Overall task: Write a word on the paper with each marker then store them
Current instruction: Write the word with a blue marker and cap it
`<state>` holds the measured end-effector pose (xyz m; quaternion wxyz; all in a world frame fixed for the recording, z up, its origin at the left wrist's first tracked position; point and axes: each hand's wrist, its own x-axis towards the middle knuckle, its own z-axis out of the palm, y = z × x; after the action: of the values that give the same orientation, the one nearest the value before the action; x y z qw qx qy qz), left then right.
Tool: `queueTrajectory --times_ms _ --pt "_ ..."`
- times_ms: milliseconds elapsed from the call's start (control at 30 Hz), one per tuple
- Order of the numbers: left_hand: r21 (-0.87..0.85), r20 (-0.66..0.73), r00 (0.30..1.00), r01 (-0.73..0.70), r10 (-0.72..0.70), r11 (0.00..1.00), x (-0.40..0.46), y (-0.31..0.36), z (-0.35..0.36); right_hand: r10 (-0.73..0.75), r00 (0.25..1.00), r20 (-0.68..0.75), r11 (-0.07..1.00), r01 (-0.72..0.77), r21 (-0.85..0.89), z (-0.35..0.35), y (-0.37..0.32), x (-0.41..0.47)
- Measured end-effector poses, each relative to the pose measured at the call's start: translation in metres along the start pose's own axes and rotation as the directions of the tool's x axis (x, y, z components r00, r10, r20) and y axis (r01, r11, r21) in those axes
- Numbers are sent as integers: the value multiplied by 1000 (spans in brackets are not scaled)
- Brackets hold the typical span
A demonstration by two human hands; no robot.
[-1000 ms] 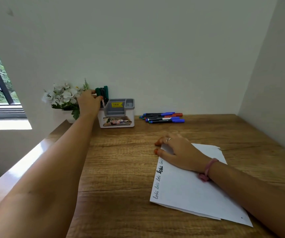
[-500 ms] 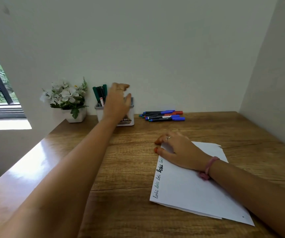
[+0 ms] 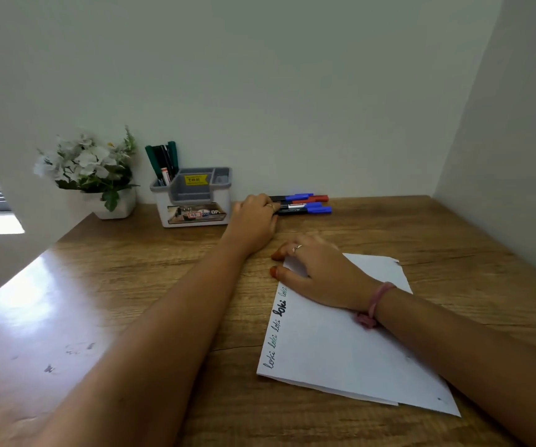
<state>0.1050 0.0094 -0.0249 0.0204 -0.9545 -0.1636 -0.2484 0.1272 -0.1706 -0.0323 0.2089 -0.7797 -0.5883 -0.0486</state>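
From the head view, I am seeing my left hand (image 3: pixel 255 217) reaching the markers (image 3: pixel 303 204) lying just right of the organizer (image 3: pixel 195 201) on the desk (image 3: pixel 131 285); whether its fingers are gripping one I cannot tell. My right hand (image 3: pixel 318 272) is pressing flat on the paper (image 3: pixel 341 346). Markers are light, stiff and smooth, probably rolling easily, so I am planning a mid-barrel pinch.

The organizer (image 3: pixel 195 201) stands at the desk's (image 3: pixel 131 301) rear, against the wall. The plant (image 3: pixel 92 175) stands to its left. Loose markers (image 3: pixel 305 204) lie to its right. Stored markers (image 3: pixel 162 162) stand in its left compartment. The paper (image 3: pixel 341 343) lies nearer, front right.
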Motion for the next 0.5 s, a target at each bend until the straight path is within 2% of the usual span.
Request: queueTrajectory --times_ms 200,400,500 --pt "46 103 989 100 -104 994 0 0 -1 2 1000 1 1000 -2 3 -1 -2 0" --pt "-6 125 982 140 -138 990 -1 2 -3 -2 1000 10 1000 2 -18 -2 -2 0" --pt "-61 93 987 133 -127 989 -4 4 -7 -25 1000 14 1000 25 -5 -1 -1 1"
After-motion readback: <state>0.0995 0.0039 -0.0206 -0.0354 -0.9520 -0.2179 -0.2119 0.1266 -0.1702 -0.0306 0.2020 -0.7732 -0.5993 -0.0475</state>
